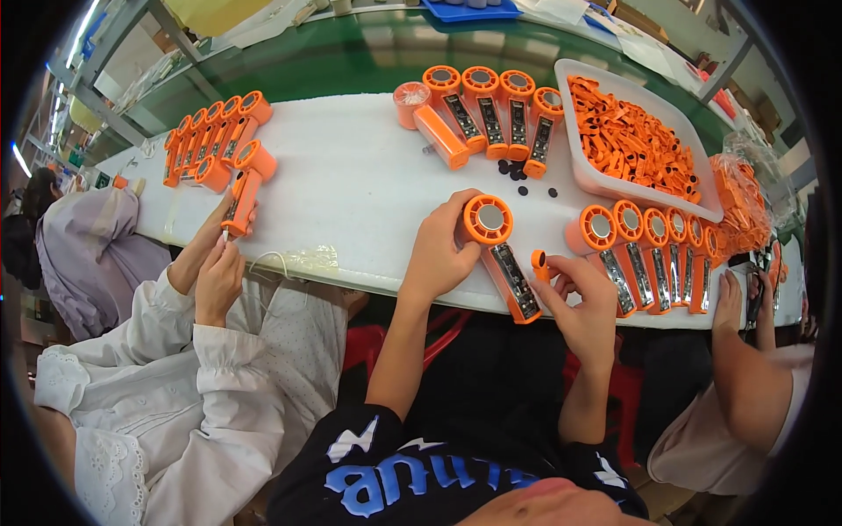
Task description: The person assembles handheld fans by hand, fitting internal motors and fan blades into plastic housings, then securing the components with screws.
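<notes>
My left hand (443, 250) is closed round the head of an orange handheld device (512, 280). Its round, spoked head has a silver disc in the middle, and a dark circuit board shows along the uncovered handle, which tilts down to the right. Between the thumb and fingers of my right hand (581, 302) is a small orange clip-shaped piece (539, 263) with a black round spot at its top. That hand is beside the handle; whether the fingertips touch it I cannot tell.
Similar devices stand in a row (653, 254) at right and a group (491, 105) behind. Loose black discs (524, 190) lie near a white bin (588, 182) heaped with orange pieces. Co-workers' hands (219, 280) are at left and right (728, 302). Behind runs a green surface (333, 57).
</notes>
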The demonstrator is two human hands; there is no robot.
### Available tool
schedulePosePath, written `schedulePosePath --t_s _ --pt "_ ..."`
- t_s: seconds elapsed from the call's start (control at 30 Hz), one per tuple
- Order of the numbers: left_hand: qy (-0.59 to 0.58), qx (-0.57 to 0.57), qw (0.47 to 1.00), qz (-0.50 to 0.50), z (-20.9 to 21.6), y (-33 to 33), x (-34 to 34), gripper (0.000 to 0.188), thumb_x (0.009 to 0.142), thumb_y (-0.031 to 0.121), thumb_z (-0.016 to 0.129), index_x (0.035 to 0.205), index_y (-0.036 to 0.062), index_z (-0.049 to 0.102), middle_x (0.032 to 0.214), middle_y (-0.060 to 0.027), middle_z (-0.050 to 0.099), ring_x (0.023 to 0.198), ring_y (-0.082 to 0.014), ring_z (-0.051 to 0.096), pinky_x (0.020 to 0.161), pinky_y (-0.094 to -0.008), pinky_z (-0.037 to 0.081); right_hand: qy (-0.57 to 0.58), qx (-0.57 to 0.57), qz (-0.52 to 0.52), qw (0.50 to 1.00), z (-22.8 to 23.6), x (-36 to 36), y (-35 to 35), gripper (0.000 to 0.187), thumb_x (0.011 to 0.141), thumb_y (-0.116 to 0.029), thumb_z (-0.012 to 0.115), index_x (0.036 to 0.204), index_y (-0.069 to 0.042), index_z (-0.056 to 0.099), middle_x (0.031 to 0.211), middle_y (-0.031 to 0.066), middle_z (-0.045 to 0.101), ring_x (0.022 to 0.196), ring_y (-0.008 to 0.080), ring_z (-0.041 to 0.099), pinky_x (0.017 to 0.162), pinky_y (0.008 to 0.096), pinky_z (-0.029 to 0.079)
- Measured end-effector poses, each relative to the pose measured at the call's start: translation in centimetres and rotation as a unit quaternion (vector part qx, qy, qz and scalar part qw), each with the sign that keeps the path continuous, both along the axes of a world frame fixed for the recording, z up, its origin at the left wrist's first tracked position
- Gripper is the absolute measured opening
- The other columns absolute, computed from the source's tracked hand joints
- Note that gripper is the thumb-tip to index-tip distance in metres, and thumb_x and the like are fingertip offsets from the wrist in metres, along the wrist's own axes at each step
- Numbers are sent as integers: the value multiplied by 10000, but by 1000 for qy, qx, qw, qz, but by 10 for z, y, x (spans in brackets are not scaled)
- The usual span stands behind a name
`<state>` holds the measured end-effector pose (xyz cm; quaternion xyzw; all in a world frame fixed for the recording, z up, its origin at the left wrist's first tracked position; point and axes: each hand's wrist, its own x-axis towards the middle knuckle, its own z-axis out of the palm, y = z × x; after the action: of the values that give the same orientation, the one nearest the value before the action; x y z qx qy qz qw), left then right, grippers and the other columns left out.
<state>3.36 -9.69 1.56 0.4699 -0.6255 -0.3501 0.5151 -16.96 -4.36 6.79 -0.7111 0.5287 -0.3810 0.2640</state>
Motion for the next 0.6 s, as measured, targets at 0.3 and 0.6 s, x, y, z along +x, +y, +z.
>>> schedulePosePath --t_s 0.3,0.6 --pt "-8 -19 1000 2 -6 0 0 510 698 -4 595 1203 -6 525 968 -185 631 886 -332 614 795 -375 492 89 -17 8 996 11 24 -7 277 737 -114 791 962 28 712 673 84 539 532 143 486 495 281 383" --pt "-9 -29 1000 3 -7 -1 0 526 681 -8 580 1205 -4 528 974 -198 625 922 -368 588 844 -404 473 163 5 -1 987 17 35 -7 256 730 -117 780 932 29 718 672 118 547 560 193 531 507 325 394"
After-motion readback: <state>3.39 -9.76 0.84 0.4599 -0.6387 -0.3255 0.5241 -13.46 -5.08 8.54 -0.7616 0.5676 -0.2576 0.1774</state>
